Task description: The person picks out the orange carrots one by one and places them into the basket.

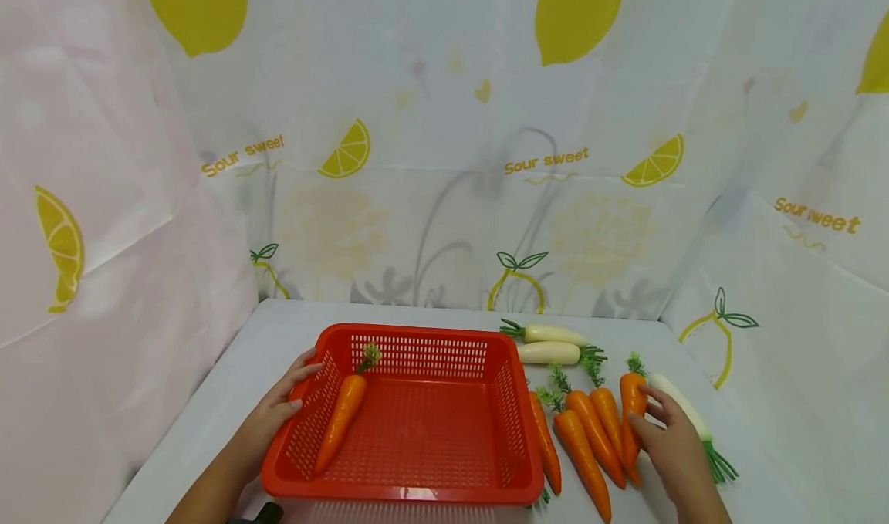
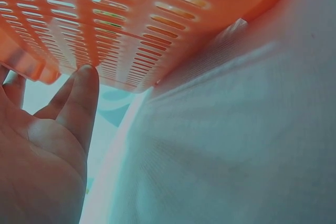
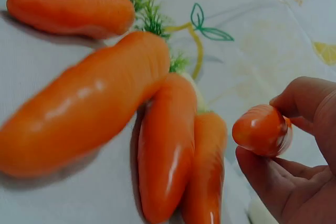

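My left hand (image 1: 274, 408) holds the left side of a red plastic basket (image 1: 417, 491), fingers at its rim. In the left wrist view, a fingertip (image 2: 86, 74) meets the slotted outer wall (image 2: 121, 45). One orange carrot (image 1: 342, 424) with a green tuft lies inside the basket along its left side. To the right, my right hand (image 1: 670, 439) pinches another carrot (image 1: 630, 400) between thumb and fingers. The right wrist view shows this held carrot (image 3: 260, 129) end-on, beside several carrots on the table, one of them the large carrot (image 3: 89, 103) in front.
Between basket and right hand lie several carrots (image 1: 582, 458). Two white radishes (image 1: 549, 353) with green tops lie behind them. Another white radish (image 1: 684, 404) is just beyond the right hand. A lemon-print cloth (image 1: 430, 223) backs the white table (image 1: 278, 319).
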A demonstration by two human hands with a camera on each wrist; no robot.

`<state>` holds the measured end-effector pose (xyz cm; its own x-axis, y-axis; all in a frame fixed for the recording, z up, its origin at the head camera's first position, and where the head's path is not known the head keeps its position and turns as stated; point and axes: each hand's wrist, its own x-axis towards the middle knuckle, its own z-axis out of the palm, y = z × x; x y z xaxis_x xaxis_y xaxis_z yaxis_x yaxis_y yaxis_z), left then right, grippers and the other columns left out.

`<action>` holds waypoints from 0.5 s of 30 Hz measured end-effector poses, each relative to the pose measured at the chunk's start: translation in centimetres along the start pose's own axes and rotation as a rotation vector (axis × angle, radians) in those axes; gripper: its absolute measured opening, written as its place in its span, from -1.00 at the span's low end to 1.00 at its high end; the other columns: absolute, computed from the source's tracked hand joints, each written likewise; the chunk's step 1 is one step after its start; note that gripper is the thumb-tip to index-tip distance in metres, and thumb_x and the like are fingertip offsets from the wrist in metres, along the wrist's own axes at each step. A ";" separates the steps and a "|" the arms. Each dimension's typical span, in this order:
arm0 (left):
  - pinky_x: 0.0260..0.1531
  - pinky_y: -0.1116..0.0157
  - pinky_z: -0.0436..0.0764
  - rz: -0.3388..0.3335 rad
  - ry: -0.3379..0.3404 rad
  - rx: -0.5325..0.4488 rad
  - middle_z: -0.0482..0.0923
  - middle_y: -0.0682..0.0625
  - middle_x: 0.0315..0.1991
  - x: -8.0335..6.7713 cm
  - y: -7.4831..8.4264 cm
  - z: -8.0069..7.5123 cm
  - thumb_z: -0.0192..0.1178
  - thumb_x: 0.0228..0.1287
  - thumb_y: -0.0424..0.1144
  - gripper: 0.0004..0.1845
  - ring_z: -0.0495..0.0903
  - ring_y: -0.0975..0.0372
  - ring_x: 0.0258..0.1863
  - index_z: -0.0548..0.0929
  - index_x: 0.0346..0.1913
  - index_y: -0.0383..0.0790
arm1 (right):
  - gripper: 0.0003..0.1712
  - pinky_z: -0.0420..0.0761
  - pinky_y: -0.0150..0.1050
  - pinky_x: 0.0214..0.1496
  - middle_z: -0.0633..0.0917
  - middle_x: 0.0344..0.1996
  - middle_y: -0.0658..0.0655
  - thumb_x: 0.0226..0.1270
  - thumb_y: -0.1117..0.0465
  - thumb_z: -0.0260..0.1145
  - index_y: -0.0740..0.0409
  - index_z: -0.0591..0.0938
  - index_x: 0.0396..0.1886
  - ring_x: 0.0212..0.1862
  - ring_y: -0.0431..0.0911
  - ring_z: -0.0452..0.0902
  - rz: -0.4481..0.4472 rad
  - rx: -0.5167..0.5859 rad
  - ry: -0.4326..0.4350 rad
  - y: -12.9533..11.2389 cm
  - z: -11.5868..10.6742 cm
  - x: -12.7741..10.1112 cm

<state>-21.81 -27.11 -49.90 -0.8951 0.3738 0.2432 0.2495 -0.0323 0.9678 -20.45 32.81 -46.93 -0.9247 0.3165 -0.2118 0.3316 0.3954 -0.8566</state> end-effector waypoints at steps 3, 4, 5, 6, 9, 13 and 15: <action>0.28 0.48 0.44 0.003 0.008 0.002 -0.33 0.00 0.73 0.2 0.0 0.1 -0.17 0.63 -0.31 -0.43 0.01 0.76 0.44 0.15 0.60 -0.39 | -0.14 0.73 0.01 0.14 0.18 0.56 0.53 0.56 -0.01 0.25 0.05 0.12 0.70 0.45 0.40 0.31 -0.019 0.007 0.001 -0.8 0.2 -0.5; 0.28 0.48 0.44 0.006 0.010 0.004 -0.33 -0.02 0.73 0.2 0.0 0.1 -0.17 0.63 -0.31 -0.43 0.01 0.76 0.44 0.16 0.59 -0.40 | -0.14 0.73 0.01 0.15 0.18 0.56 0.52 0.56 -0.02 0.25 0.04 0.12 0.70 0.44 0.39 0.31 -0.025 0.009 -0.001 -1.1 0.3 -0.7; 0.29 0.48 0.44 0.007 0.011 0.001 -0.33 -0.02 0.73 0.3 -0.1 0.1 -0.17 0.63 -0.32 -0.43 0.01 0.75 0.44 0.16 0.59 -0.41 | -0.13 0.72 0.02 0.17 0.17 0.56 0.52 0.56 -0.02 0.26 0.04 0.12 0.70 0.44 0.39 0.31 -0.034 0.015 -0.008 -1.4 0.4 -0.8; 0.28 0.48 0.44 0.005 0.013 0.000 -0.33 -0.03 0.73 0.3 -0.1 0.1 -0.16 0.63 -0.32 -0.43 0.02 0.75 0.44 0.16 0.59 -0.41 | -0.14 0.71 0.03 0.18 0.17 0.56 0.52 0.56 -0.01 0.26 0.04 0.12 0.69 0.44 0.38 0.32 -0.043 0.022 -0.015 -1.7 0.6 -0.8; 0.28 0.46 0.46 0.008 0.012 -0.010 -0.33 -0.03 0.73 0.3 -0.1 0.1 -0.16 0.62 -0.33 -0.43 0.03 0.75 0.43 0.15 0.59 -0.41 | -0.15 0.72 -0.01 0.17 0.19 0.55 0.50 0.56 -0.01 0.28 0.04 0.14 0.68 0.42 0.37 0.37 -0.071 0.026 -0.046 -2.4 1.3 -0.9; 0.26 0.43 0.51 -0.001 0.016 -0.024 -0.32 0.00 0.73 0.1 0.2 0.2 -0.14 0.60 -0.34 -0.43 0.06 0.75 0.41 0.16 0.58 -0.39 | -0.15 0.74 -0.06 0.12 0.23 0.54 0.48 0.53 -0.03 0.31 0.03 0.17 0.66 0.40 0.35 0.41 -0.099 0.015 -0.081 -3.2 2.1 -1.0; 0.25 0.44 0.51 -0.006 0.019 -0.023 -0.31 0.02 0.73 0.0 0.4 0.3 -0.13 0.59 -0.35 -0.43 0.06 0.75 0.41 0.18 0.58 -0.37 | -0.16 0.74 -0.06 0.11 0.27 0.52 0.47 0.52 -0.03 0.33 0.03 0.21 0.65 0.40 0.36 0.42 -0.120 0.002 -0.089 -3.6 2.4 -1.1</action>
<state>-21.65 -26.86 -49.53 -0.9036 0.3559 0.2382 0.2354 -0.0519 0.9705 -21.03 28.99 -44.71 -0.9706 0.1892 -0.1486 0.2172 0.4240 -0.8792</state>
